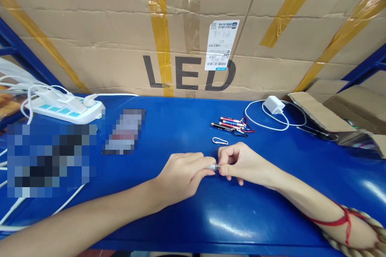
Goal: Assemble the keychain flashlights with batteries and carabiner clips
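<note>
We see the tube (212, 166) just right of the frame's centre, held above the tabletop (169, 128) between both hands. Its long axis runs nearly level across the frame, the visible end pointing right; the other end is hidden in our left hand (183, 174), so we cannot tell its shape. The tube is slim, round and silvery, smooth along the pale body, with a darker metallic end. Our left fingers are closed around the body, thumb below; the fingers of our right hand (241, 162) are pinched together at the metallic end. A thin red cord (331, 221) and a thick braided band (363, 233) circle our right wrist, lower right.

Just above the hands, a silver clip (220, 141) lies as a narrow metal loop. Beyond it, shiny red, blue and black rods (230, 123) lie close together. Toward the right sits a white plastic charger (274, 105) with a looping cable. At the left edge we find a glossy white power strip (90, 114). Creased brown cardboard (105, 36), crossed by glossy yellow tape (157, 12), fills the top of the frame.
</note>
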A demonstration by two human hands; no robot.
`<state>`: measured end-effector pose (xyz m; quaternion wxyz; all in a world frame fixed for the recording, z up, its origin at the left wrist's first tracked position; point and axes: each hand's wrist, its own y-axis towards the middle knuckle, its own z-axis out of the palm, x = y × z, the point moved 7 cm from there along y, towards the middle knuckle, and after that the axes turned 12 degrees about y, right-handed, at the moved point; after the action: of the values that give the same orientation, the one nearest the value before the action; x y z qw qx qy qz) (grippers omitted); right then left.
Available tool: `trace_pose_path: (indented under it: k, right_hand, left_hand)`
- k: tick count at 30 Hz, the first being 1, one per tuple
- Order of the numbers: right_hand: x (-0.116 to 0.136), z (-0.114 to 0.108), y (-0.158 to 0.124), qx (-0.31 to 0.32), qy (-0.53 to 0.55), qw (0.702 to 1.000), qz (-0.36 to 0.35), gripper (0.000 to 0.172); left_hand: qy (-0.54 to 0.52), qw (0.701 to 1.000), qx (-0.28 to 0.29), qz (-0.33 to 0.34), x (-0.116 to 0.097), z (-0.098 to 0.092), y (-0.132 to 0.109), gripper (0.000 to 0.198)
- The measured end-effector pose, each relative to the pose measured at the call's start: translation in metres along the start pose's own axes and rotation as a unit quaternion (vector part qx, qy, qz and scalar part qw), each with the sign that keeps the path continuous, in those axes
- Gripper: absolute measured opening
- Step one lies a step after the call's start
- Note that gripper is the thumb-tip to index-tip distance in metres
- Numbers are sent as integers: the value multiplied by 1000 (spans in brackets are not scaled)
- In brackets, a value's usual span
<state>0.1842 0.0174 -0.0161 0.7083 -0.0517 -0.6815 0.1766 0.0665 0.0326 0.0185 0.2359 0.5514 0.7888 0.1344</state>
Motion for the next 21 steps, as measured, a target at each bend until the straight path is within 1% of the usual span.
trace_pose_path:
  k: [2, 5, 8, 11, 17, 19, 21]
  right_hand:
    - [-1, 3, -1, 11, 31, 999, 3, 33]
    - [2, 6, -3, 18, 76, 997, -8, 34]
    - [4, 6, -3, 8, 97, 995, -7, 36]
    - [2, 5, -2, -1, 97, 995, 6, 39]
    - [2, 6, 1, 0, 77, 997, 5, 44]
    - [4, 3, 2, -19, 54, 998, -13, 41]
    - [14, -5, 1, -63, 6, 995, -73, 35]
  left_hand:
    - [-16, 1000, -7, -14, 2, 0, 0, 27]
    - [-74, 996, -12, -38, 3, -1, 1, 24]
    - [-140, 986, 12, -86, 8, 3, 1, 22]
    - [-184, 972, 39, -143, 14, 8, 0, 27]
    - [-185, 971, 33, -149, 16, 8, 1, 19]
    - [-182, 969, 34, -163, 18, 8, 2, 18]
    - [-183, 967, 36, -175, 20, 8, 3, 17]
